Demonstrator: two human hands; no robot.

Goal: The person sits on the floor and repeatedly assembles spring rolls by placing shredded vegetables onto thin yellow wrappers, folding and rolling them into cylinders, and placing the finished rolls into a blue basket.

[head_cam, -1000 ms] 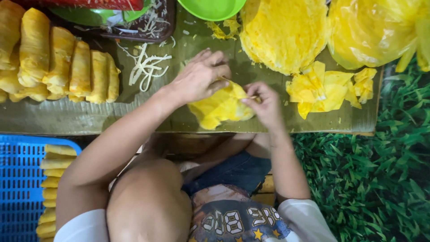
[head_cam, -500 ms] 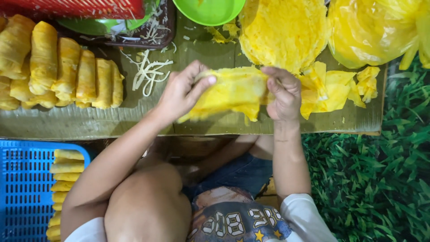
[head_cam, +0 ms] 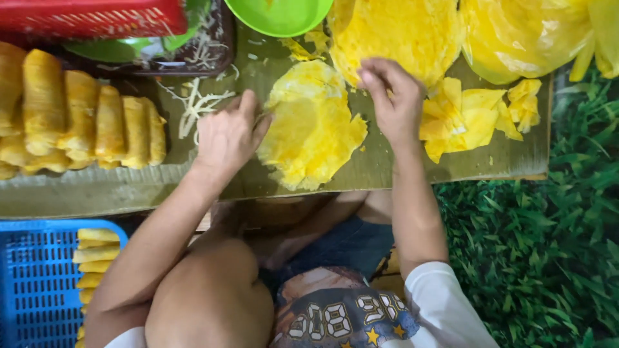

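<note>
Wrapper lies flat between left hand and right hand.

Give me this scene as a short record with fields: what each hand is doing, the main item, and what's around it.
left hand: open, fingers touching the left edge of the yellow wrapper
right hand: fingers bent, at the wrapper's upper right edge
yellow wrapper: spread flat on the green board
green board: work surface under it all
finished rolls: row at the left of the board
wrapper stack: above the right hand
torn wrapper pieces: right of the right hand
blue basket: lower left, holds more rolls
green bowl: top edge
</note>
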